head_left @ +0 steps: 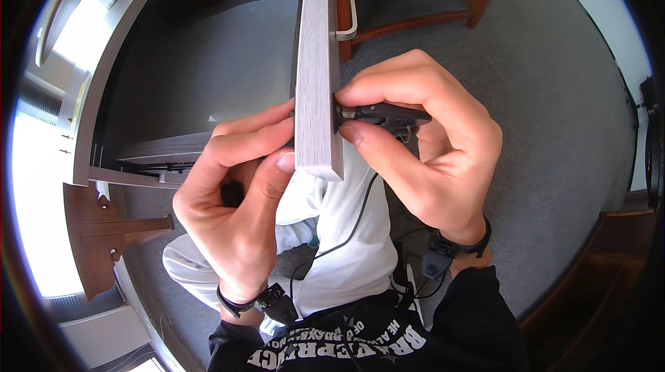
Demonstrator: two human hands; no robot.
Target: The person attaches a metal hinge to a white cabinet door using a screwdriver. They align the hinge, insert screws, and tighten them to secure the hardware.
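Observation:
A grey wood-grain drawer front (316, 67) stands edge-on between my hands, with a pale metal handle (353, 12) on its right face. My right hand (443, 129) pinches a black-headed key (395, 116) between thumb and index finger. The key's metal end meets a dark round lock (338, 114) on that face; how deep it sits is hidden by my fingertips. On the inner side, my left hand (239, 192) is curled, fingertips and thumb against the panel near its end. What those fingertips pinch is hidden. A dark patch shows within the left hand's curl.
The open drawer (228, 46) extends left of the panel, with a dark slide rail (163, 167) at its near side. A brown wooden chair (422, 22) stands beyond. My legs in white trousers (353, 233) are below, crossed by a thin black cable (357, 223).

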